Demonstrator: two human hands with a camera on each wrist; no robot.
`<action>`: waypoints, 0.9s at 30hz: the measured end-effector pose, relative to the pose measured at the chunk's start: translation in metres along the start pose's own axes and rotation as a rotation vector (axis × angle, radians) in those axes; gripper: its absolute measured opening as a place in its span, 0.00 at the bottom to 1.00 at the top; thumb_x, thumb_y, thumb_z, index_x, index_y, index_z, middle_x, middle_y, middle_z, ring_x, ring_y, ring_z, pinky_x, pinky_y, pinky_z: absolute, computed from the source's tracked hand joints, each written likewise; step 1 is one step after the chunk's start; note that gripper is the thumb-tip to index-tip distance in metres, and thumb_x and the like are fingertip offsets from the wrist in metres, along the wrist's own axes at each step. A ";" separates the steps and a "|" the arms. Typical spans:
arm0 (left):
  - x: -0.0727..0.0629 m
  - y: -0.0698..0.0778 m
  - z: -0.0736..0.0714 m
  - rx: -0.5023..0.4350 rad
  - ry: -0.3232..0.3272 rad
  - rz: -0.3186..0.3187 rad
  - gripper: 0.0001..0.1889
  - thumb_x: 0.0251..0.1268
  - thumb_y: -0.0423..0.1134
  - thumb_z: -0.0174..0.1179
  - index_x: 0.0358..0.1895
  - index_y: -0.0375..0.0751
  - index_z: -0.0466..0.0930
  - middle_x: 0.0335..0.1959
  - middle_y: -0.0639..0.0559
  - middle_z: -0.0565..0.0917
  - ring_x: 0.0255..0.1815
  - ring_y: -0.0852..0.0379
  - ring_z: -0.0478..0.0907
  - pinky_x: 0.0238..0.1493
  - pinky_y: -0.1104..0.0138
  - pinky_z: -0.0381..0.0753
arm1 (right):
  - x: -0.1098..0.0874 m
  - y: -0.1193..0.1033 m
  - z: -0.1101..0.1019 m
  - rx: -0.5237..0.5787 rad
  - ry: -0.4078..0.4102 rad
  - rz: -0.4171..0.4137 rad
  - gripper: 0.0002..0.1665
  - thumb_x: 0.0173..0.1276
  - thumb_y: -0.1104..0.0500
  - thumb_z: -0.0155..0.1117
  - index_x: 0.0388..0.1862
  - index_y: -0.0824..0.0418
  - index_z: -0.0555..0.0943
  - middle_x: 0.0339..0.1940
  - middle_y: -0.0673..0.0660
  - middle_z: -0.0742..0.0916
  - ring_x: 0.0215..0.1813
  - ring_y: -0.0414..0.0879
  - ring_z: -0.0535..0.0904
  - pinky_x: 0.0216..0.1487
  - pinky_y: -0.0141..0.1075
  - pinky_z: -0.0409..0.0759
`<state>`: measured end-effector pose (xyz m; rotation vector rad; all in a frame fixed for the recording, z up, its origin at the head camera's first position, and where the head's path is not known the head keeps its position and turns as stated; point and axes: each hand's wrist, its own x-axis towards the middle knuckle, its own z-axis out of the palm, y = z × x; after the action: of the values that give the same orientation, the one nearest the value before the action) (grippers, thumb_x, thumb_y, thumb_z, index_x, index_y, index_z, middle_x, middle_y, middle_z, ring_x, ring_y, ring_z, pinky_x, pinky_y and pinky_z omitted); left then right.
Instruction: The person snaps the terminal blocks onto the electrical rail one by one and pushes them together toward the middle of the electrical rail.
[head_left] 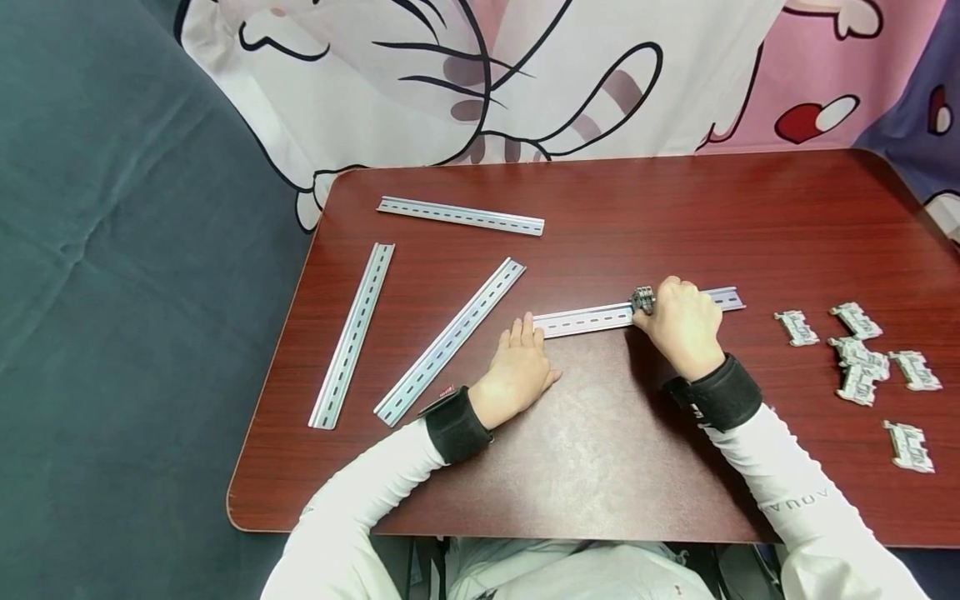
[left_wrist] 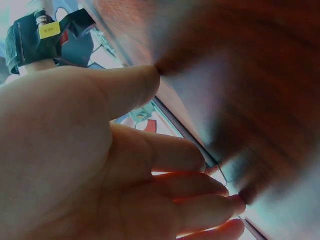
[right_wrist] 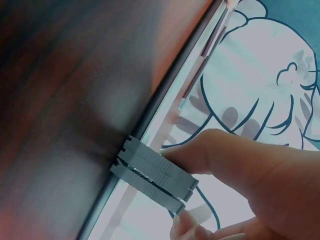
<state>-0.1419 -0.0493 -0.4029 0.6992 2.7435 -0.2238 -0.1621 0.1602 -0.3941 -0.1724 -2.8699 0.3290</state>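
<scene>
A slotted metal DIN rail (head_left: 588, 320) lies across the middle of the table. My left hand (head_left: 519, 367) rests by its left end with fingers straight, the fingertips right at the rail. Farther along the rail, my right hand (head_left: 684, 321) pinches a pair of grey terminal blocks (right_wrist: 156, 172) between thumb and fingers. In the right wrist view the blocks sit side by side across the rail, with a narrow gap between them. Part of the rail is hidden beneath the right hand, and its right end shows beyond.
Three more slotted rails lie to the left and back: one steep (head_left: 351, 337), one diagonal (head_left: 450, 342), one near the back edge (head_left: 461, 216). Several pale grey clip-like pieces (head_left: 910, 446) are scattered at the right. A cartoon-print curtain (head_left: 585, 75) hangs behind the table (head_left: 592, 467).
</scene>
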 end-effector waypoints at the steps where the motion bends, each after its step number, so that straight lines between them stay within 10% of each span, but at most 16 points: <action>1: 0.000 0.000 0.000 0.002 0.006 0.000 0.37 0.72 0.59 0.47 0.72 0.32 0.60 0.75 0.35 0.59 0.75 0.44 0.60 0.73 0.57 0.62 | 0.000 0.001 0.000 -0.003 0.003 -0.001 0.24 0.44 0.55 0.74 0.21 0.73 0.72 0.23 0.77 0.81 0.25 0.74 0.78 0.18 0.58 0.71; 20: 0.006 -0.002 -0.001 0.020 -0.023 0.038 0.39 0.74 0.60 0.43 0.73 0.30 0.57 0.75 0.33 0.56 0.76 0.42 0.57 0.73 0.57 0.61 | 0.005 0.020 -0.004 0.051 -0.224 -0.041 0.26 0.55 0.50 0.67 0.08 0.58 0.65 0.13 0.62 0.76 0.19 0.61 0.76 0.12 0.47 0.66; 27: 0.001 0.002 -0.009 0.022 -0.072 -0.001 0.45 0.71 0.63 0.45 0.76 0.32 0.45 0.77 0.33 0.49 0.78 0.41 0.52 0.75 0.56 0.58 | -0.003 0.056 -0.026 0.080 -0.256 -0.197 0.27 0.68 0.46 0.61 0.35 0.73 0.74 0.34 0.71 0.79 0.37 0.67 0.77 0.32 0.58 0.74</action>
<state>-0.1444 -0.0452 -0.3949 0.6821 2.6770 -0.2751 -0.1475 0.2190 -0.3836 0.1793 -3.0834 0.4558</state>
